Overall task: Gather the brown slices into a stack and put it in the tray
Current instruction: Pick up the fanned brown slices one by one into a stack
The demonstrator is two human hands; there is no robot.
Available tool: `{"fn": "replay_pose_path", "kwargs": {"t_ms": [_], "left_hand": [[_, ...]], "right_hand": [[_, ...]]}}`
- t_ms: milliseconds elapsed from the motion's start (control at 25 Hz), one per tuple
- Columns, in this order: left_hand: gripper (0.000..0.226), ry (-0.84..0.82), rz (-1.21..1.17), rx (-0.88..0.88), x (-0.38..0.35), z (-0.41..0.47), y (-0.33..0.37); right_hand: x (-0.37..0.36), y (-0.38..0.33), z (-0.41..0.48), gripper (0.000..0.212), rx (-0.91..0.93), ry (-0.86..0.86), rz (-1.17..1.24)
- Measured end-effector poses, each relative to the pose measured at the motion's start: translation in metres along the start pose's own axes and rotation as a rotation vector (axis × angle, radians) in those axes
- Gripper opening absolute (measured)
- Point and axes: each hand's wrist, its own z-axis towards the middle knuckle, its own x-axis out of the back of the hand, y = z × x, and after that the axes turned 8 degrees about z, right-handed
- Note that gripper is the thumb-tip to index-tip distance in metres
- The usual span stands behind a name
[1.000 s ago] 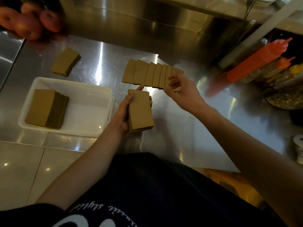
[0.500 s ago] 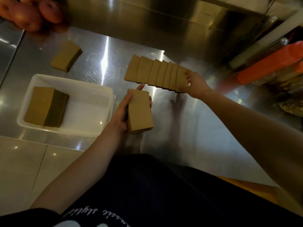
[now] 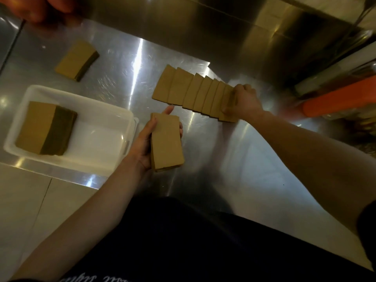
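Well, from the head camera we see our left hand (image 3: pixel 145 143) wrapped round a small stack (image 3: pixel 166 143) of brown slices, thumb along one long side and fingertips on the other, over the steel counter (image 3: pixel 223 159). Ahead and to the right of it, our right hand (image 3: pixel 244 102) curls over the end slice of the fanned row (image 3: pixel 189 92), thumb at its near end. The other slices overlap away to that hand's left. Just beside the left hand, on its outer side, sits the white tray (image 3: pixel 97 139), with a finished block (image 3: pixel 44 127) at its far end. Another block (image 3: pixel 77 60) lies well beyond the tray.

We judge the slices thin, light and fairly stiff, likely to snap if bent and apt to slide over one another. So we would squeeze the row together from both ends, then clamp any stack across its long sides, never lifting by the top slice alone.

Pale script on the dark garment (image 3: pixel 183 241) below both hands is cut off and unreadable. The orange bottle (image 3: pixel 335 98) right of the right hand shows no label we can read
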Motion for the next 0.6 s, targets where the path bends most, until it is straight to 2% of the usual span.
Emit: {"fn": "replay_pose_path", "kwargs": {"t_ms": [120,240,360,440,520,600], "left_hand": [[0.103,-0.009,0.013,0.025,-0.001,0.005,0.000],[0.101,-0.021,0.032,0.051,-0.001,0.008,-0.001],[0.098,-0.032,0.041,0.069,-0.001,0.009,-0.001],[0.097,-0.041,0.041,0.070,0.000,0.009,-0.001],[0.096,-0.052,0.034,0.070,0.000,0.008,0.000],[0.095,-0.068,0.033,0.073,0.000,0.007,-0.001]], "right_hand": [[-0.002,0.009,-0.006,0.089,0.049,0.070,0.095],[-0.001,0.015,-0.006,0.109,0.060,0.001,0.071],[0.001,0.018,0.001,0.114,0.033,-0.060,0.056],[0.001,0.017,0.002,0.108,0.022,-0.003,0.022],[0.000,0.020,0.000,0.092,0.026,0.065,0.067],[0.005,0.024,-0.001,0.077,0.028,-0.001,0.182]]}}
